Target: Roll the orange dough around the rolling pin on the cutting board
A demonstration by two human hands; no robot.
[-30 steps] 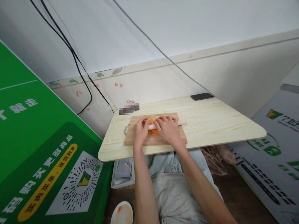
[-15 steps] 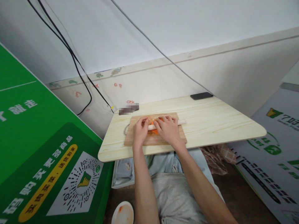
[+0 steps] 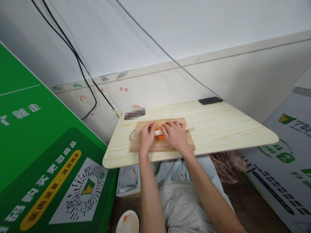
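A pale wooden rolling pin (image 3: 190,127) lies across an orange flattened piece (image 3: 161,137), which looks like dough and is mostly covered by the pin and fingers. Under both sits a wooden cutting board (image 3: 167,147) with a metal handle at its left. My left hand (image 3: 147,136) is closed at the pin's left end, its fingertips curled and partly hidden. With bent fingers, my right hand (image 3: 175,134) presses over the middle of the pin, whose right end sticks out past it.
A black phone (image 3: 210,100) rests at the table's back right, and a pixelated dark object (image 3: 134,114) at the back left. The pale table (image 3: 233,129) meets the wall. A green printed panel (image 3: 55,161) stands left. Below are a stained white bowl (image 3: 127,223) and a white bin (image 3: 127,191).
The whole view has shifted slightly. Both hands stay on the rolling pin in nearly the same place on the board.
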